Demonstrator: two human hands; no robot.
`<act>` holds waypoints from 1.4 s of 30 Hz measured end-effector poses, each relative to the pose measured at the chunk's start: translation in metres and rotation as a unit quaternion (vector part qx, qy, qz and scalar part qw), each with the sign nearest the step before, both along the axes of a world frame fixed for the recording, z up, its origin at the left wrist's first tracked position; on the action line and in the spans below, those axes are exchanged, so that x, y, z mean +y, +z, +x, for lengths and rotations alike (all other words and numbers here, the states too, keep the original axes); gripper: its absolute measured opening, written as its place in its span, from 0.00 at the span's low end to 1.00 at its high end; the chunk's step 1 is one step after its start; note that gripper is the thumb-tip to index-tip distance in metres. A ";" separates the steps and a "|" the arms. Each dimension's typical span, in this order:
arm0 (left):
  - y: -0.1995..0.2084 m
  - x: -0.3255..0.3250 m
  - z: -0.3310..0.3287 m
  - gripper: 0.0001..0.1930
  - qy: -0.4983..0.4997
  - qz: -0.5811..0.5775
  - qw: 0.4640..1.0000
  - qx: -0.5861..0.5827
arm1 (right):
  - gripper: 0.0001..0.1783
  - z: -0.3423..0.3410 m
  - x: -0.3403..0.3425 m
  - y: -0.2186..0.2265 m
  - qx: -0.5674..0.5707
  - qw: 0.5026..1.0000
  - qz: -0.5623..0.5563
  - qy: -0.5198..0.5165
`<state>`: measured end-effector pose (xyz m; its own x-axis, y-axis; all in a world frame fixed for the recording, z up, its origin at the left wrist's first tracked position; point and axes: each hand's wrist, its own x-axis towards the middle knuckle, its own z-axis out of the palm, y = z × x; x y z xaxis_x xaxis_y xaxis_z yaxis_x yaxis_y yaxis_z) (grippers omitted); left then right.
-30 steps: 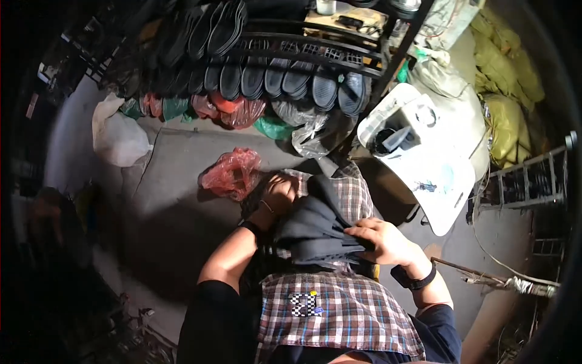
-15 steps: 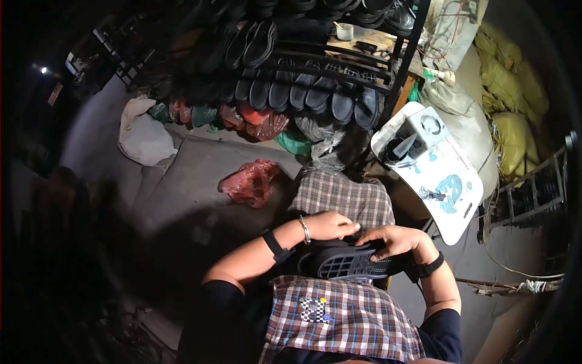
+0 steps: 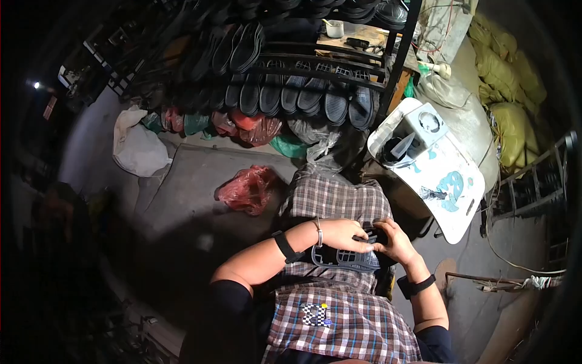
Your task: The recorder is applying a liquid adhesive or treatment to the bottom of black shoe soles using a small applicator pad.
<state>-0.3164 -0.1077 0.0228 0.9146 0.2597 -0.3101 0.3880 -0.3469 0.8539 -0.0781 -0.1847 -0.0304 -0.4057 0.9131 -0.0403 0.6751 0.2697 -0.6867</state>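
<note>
A dark openwork sandal (image 3: 354, 259) with a lattice of square holes lies across my lap, over the checked apron (image 3: 357, 324). My left hand (image 3: 345, 235) reaches over it from the left, fingers curled onto its upper part. From the right, my right hand (image 3: 395, 242) grips the sandal's right end, its fingertips nearly meeting those of the left. Both sets of fingertips bend around the dark material, partly hidden behind the hands. Whether a smaller part is pinched between them, I cannot tell.
Ahead stands a black rack (image 3: 303, 51) with rows of dark sandals. To the right, a small white table (image 3: 451, 209) holds a white box (image 3: 427, 125) and a black container. A red plastic bag (image 3: 248, 190) lies on the floor; a white sack (image 3: 139, 148) sits at far left.
Both hands have come closer together over the sandal; the left moved right and slightly down. The sandal's top edge is tilted differently, and the right hand's fingers have lifted and curled.
</note>
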 end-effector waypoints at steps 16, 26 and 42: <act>0.012 -0.017 -0.081 0.41 0.358 -0.465 0.750 -0.305 | 0.19 0.061 0.058 -0.009 0.145 0.918 0.140 -0.343; -0.052 -0.045 -0.121 0.28 0.474 -0.629 0.473 -0.395 | 0.35 0.074 0.212 -0.025 -0.038 0.887 0.098 -0.449; -0.092 -0.023 -0.108 0.32 0.411 -0.719 0.476 -0.297 | 0.09 0.048 0.180 -0.028 0.038 0.906 0.277 -0.317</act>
